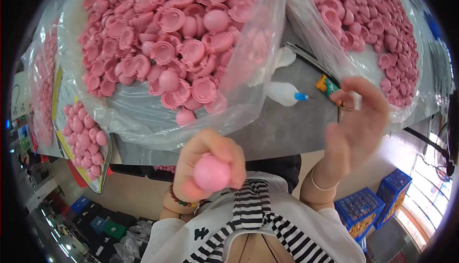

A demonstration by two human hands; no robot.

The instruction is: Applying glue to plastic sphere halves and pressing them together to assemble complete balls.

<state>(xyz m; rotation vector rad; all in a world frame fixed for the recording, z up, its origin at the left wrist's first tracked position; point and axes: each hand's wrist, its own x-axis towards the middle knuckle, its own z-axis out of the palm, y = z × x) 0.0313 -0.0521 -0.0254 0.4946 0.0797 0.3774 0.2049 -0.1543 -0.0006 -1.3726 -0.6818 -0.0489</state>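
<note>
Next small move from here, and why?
Probably bring the right hand in toward the pink ball: the left hand grips it, while the right hand is apart from it, fingers curled, too blurred to tell whether it holds anything.

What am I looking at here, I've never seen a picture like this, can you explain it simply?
There is no machine here, just a person using two bare hands. The single picture comes from the left one of two wide cameras worn on the head, looking down, so straight edges bend near the rim.

On the gray table, two big heaps of pink plastic pieces lie on clear plastic. Between the heaps is a white bottle with a blue tip.

The left hand grips a round pink ball close to the body. The right hand is raised, its fingers bent and blurred; I can't tell whether it holds anything.
</note>
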